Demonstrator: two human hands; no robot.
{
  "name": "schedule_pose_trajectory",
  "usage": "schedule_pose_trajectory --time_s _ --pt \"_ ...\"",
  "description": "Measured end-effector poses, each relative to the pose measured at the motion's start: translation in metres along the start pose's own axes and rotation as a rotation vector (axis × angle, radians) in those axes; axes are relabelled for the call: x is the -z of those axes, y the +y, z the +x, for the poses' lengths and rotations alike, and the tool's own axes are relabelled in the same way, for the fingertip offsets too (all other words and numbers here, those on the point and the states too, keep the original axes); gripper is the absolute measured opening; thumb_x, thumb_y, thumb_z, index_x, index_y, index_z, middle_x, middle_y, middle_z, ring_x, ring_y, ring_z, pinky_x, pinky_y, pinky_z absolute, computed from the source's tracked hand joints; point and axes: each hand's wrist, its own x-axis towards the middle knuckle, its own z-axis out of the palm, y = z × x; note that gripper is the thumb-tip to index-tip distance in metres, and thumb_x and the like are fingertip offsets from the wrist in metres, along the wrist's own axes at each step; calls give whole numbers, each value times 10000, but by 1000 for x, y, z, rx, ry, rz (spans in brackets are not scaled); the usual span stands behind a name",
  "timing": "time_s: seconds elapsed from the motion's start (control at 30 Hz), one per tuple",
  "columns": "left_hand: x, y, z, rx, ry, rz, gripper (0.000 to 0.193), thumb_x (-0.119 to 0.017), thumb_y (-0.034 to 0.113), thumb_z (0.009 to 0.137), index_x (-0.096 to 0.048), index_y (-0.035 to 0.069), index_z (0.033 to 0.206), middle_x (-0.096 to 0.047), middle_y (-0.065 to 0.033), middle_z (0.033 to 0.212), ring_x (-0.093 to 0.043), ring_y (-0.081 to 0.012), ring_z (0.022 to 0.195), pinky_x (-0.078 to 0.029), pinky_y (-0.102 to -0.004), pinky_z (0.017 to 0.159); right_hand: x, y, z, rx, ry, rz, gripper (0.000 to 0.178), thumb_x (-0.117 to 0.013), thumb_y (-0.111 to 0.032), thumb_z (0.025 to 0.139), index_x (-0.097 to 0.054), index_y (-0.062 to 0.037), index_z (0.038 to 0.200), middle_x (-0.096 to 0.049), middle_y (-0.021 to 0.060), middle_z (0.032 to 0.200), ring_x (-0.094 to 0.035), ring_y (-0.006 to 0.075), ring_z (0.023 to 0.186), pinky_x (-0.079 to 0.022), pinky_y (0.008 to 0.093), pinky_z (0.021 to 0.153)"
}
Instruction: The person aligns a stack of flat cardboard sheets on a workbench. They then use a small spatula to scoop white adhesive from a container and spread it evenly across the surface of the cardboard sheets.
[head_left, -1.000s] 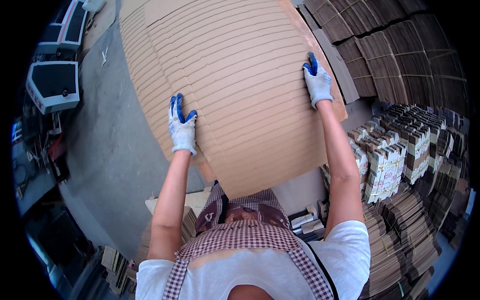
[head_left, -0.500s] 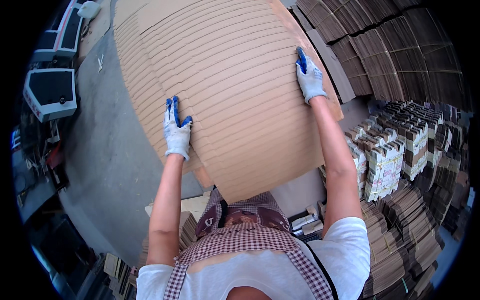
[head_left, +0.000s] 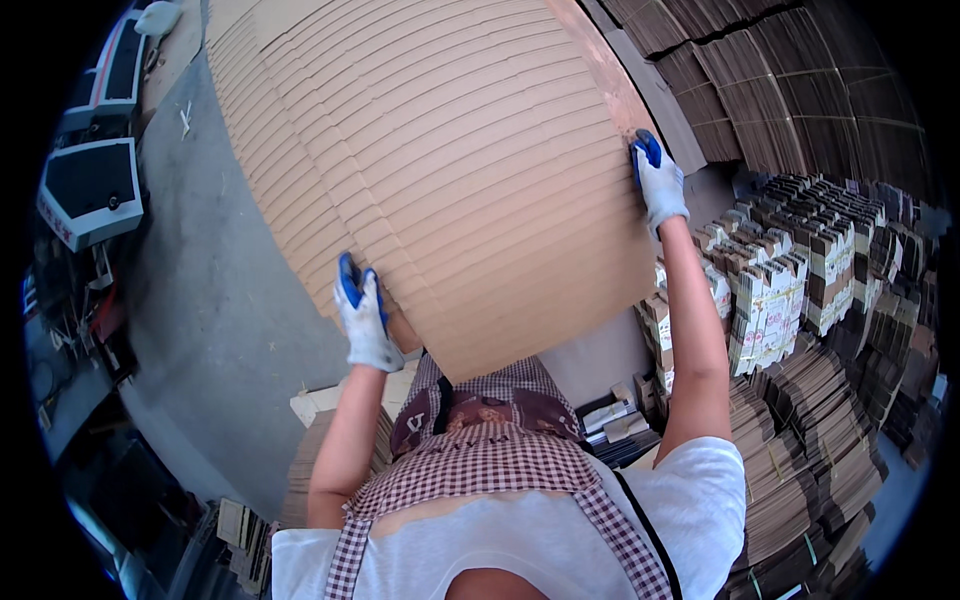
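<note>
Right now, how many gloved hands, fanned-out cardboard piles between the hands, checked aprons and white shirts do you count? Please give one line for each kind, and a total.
Gloved hands, left and right: 2
Fanned-out cardboard pile: 1
Checked apron: 1
White shirt: 1
Total: 5

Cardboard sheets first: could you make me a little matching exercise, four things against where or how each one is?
1. left hand
2. right hand
3. apron
4. brown stacks

A. checked pattern
B. by the right edge of the cardboard sheets
C. tied with bands, upper right of the view
D. by the sheets' left edge

Pairs: 1-D, 2-B, 3-A, 4-C.
</note>
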Motion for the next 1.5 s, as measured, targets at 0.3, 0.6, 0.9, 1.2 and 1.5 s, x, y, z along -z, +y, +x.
schedule_pose_trajectory --time_s 0.3,0.6,0.9,1.2,1.5 --pt "-15 -26 -34 119 -128 -301 582 -419 353 1094 -258 112 1598 -336 -54 1607 -346 -203 1459 -294 -398 1185 -16 -10 -37 72 -19 -29 471 -522 -319 1010 -547 -100 1426 -616 188 1347 -589 365 1233 -462 416 1037" --pt "8 -18 -44 198 -71 -322 627 -429 455 1070 -312 95 1569 -390 -99 1564 -353 -268 1462 -313 -444 1180 -17 9 -53 -46 145 100 493 -516 -338 1013 -504 -118 1454 -648 199 1291 -619 388 1179 -488 446 985" --pt "26 -67 -28 -48 -325 -102 543 -562 171 1032 -386 41 1528 -425 -91 1545 -446 -218 1385 -346 -370 1149 11 13 -137 -83 297 288 516 -582 -415 977 -568 -105 1389 -690 224 1168 -672 405 1038 -522 473 897" --pt "11 -9 -146 -753 -470 627 395 -505 184 1054 -558 -37 1378 -611 -174 1369 -525 -311 1271 -382 -408 1090 -55 219 -363 -773 663 1063 374 -577 -150 1001 -615 -55 1360 -725 82 1184 -676 165 1088 -509 291 971" --pt "-214 -93 -271 -349 -1211 611 365 -620 111 957 -629 -3 1303 -654 -165 1287 -621 -290 1188 -455 -372 1055 -37 500 -474 -1484 772 1677 545 -520 -491 1022 -530 -54 1348 -628 164 1294 -630 342 1140 -515 473 977"
